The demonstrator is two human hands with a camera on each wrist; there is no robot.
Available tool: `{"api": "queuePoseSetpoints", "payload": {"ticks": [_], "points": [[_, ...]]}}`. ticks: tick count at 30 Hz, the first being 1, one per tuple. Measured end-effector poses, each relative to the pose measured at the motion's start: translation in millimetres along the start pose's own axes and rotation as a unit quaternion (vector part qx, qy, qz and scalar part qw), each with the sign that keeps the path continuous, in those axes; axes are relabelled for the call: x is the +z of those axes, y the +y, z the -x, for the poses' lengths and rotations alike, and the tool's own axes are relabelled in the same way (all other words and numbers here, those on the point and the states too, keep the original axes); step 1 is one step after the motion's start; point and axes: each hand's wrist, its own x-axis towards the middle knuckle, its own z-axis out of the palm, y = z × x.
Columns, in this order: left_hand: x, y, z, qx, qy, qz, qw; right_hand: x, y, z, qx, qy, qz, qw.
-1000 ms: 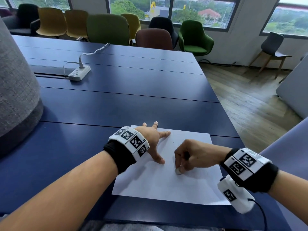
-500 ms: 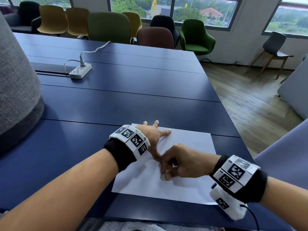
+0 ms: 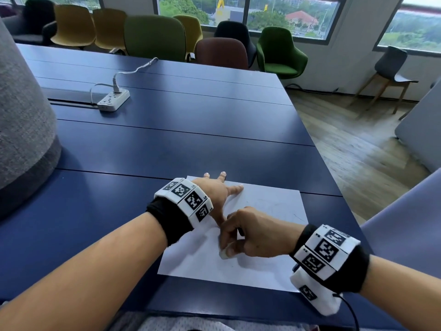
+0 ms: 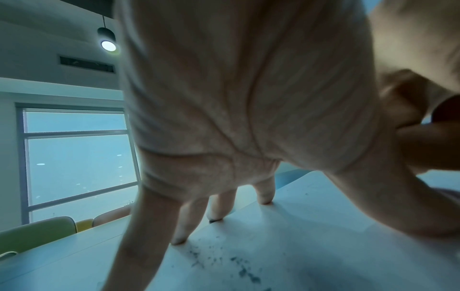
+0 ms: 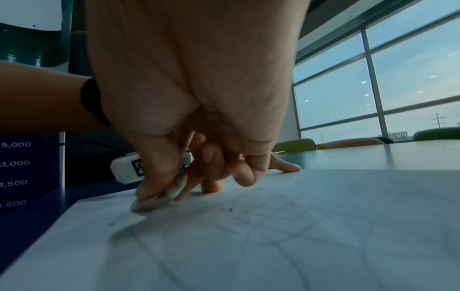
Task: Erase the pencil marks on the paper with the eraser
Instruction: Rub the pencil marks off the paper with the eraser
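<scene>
A long dark-blue table [image 3: 181, 149] runs toward a row of chairs under the windows, a white power strip [image 3: 114, 100] near its far left. At the near edge lies the paper [image 3: 267, 201]. The left hand [image 3: 216, 191] presses it flat, fingers [image 4: 181, 226] spread straight. Only the left wrist view shows dark crumbs [image 4: 224, 259] scattered there; the right wrist view shows faint pencil marks [image 5: 273, 220]. The right hand [image 3: 253, 231] pinches a rounded, grey-smudged eraser [image 5: 159, 198] against the sheet's near-left part.
</scene>
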Motion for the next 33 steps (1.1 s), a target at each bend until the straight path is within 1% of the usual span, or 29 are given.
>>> {"api": "queuePoseSetpoints", "payload": {"ticks": [2, 4, 5, 7, 9, 11, 12, 14, 17, 18, 19, 22, 23, 24, 26, 27, 28, 31, 32, 33], "points": [[-0.1, -0.3, 1.0, 0.002, 0.001, 0.002, 1.000, -1.2, 1.1, 7.5, 0.004, -0.023, 0.006, 1.000], [0.5, -0.6, 2.5, 0.003, 0.000, 0.009, 1.000, -8.5, 8.3, 13.1, 0.027, -0.050, 0.017, 0.998], [0.6, 0.0, 3.0, 0.004, 0.000, 0.012, 1.000, -14.1, 14.9, 13.1, 0.044, -0.034, 0.031, 0.998], [0.6, -0.1, 3.7, 0.005, 0.000, 0.016, 1.000, -30.3, 33.9, 6.9, 0.091, 0.049, 0.057, 0.993], [0.0, 0.1, 3.3, 0.007, -0.002, 0.016, 1.000, -49.2, 53.4, -0.7, 0.149, 0.131, 0.060, 0.978], [-0.5, 0.1, 3.5, 0.010, -0.002, 0.018, 1.000, -61.6, 69.2, -6.6, 0.188, 0.181, 0.044, 0.964], [-0.6, 0.0, 3.7, 0.011, -0.002, 0.019, 1.000, -63.9, 73.7, -8.0, 0.196, 0.195, 0.030, 0.961], [-0.8, -0.4, 3.6, 0.011, -0.005, 0.020, 1.000, -61.1, 73.8, -6.3, 0.183, 0.189, -0.002, 0.965], [-0.6, -1.7, 2.6, 0.009, -0.009, 0.018, 1.000, -54.4, 64.7, -3.4, 0.151, 0.115, -0.020, 0.982], [-0.4, -1.7, 2.4, 0.009, -0.010, 0.018, 1.000, -55.9, 64.1, -4.6, 0.149, 0.105, -0.015, 0.983], [0.0, -1.8, 2.4, 0.009, -0.010, 0.017, 1.000, -58.2, 65.8, -7.2, 0.150, 0.116, -0.008, 0.982], [0.8, -1.0, 3.0, 0.009, -0.008, 0.012, 1.000, -61.2, 71.5, -12.8, 0.170, 0.195, 0.000, 0.966], [0.6, -0.7, 3.5, 0.008, -0.006, 0.012, 1.000, -60.2, 71.0, -11.8, 0.171, 0.195, -0.012, 0.966], [0.8, -0.6, 3.5, 0.007, -0.006, 0.014, 1.000, -57.9, 69.4, -9.7, 0.166, 0.171, -0.025, 0.971], [0.5, -0.8, 3.9, 0.004, -0.006, 0.020, 1.000, -54.6, 62.2, -5.7, 0.160, 0.093, -0.035, 0.982], [0.2, -1.1, 4.1, 0.004, -0.007, 0.020, 1.000, -55.5, 60.6, -5.0, 0.163, 0.074, -0.030, 0.983], [-0.1, -1.2, 4.5, 0.005, -0.008, 0.019, 1.000, -57.4, 61.8, -5.9, 0.168, 0.082, -0.023, 0.982], [-0.6, -0.1, 5.6, 0.008, -0.010, 0.020, 1.000, -60.6, 70.5, -10.9, 0.186, 0.182, -0.012, 0.966], [-0.6, 0.5, 5.8, 0.007, -0.010, 0.020, 1.000, -59.3, 71.6, -10.4, 0.185, 0.193, -0.022, 0.963], [-1.0, 0.3, 5.8, 0.007, -0.010, 0.021, 1.000, -57.6, 70.6, -9.5, 0.179, 0.181, -0.035, 0.967]]}}
